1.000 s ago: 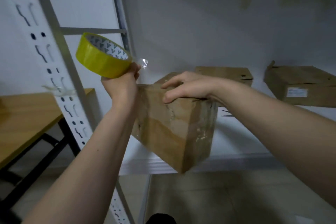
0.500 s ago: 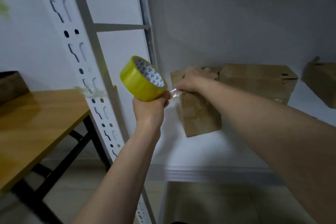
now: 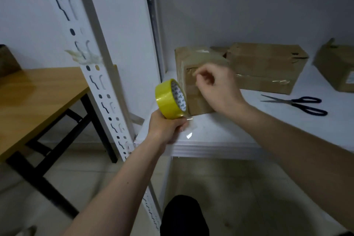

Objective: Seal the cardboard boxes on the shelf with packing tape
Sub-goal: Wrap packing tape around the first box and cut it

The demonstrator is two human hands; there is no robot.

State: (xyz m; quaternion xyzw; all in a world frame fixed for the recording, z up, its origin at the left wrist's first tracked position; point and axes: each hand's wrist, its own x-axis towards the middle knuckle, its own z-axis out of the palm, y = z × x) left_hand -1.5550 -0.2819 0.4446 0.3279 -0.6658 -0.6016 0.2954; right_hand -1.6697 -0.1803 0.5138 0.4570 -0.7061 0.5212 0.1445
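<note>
Head view looks down at a white metal shelf (image 3: 239, 136) that runs across the middle right of the frame. At centre, the left hand (image 3: 166, 128) has its fingers wrapped round the lower edge of a yellow roll of packing tape (image 3: 169, 98), which stands on edge, with a short clear loose end of tape (image 3: 188, 130) hanging below the fingers over the shelf's front lip. Just right of the roll, a small brown cardboard box with clear tape across its top (image 3: 193, 74) stands on the shelf near its left end. The right hand (image 3: 216, 86) is in front of that box's near face, fingers loosely curled with fingertips close to the cardboard; whether they touch it or pinch anything I cannot tell. Behind and to the right, a longer brown cardboard box with a torn corner (image 3: 266, 67) lies on the shelf, and a third brown cardboard box (image 3: 337, 71) sits at the right edge of the frame. Black-handled scissors (image 3: 298, 104) lie flat on the shelf at right, well apart from both hands. A white perforated shelf upright (image 3: 92, 63) slants across the left of the frame, with a wooden table on black legs (image 3: 38, 97) behind it.
</note>
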